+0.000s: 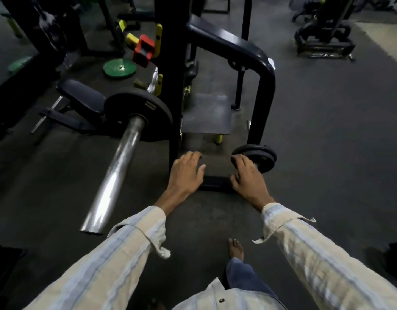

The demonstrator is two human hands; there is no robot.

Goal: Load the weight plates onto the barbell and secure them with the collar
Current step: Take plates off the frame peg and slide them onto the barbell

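Note:
A steel barbell sleeve point(117, 171) juts toward me at the left, with one black weight plate point(148, 108) slid on at its far end. No collar shows on the sleeve. Small black plates point(262, 156) hang on a peg at the foot of the rack, right of centre. My left hand point(186, 173) hovers with fingers spread over the rack's base and holds nothing. My right hand point(246, 175) reaches beside the small plates, fingers apart, just short of them.
A black rack upright point(170, 63) and a curved black frame point(255, 57) stand ahead. A green plate point(119, 67) lies on the floor at the back left, near a padded bench point(81, 97). My bare foot point(236, 248) is on the rubber floor below.

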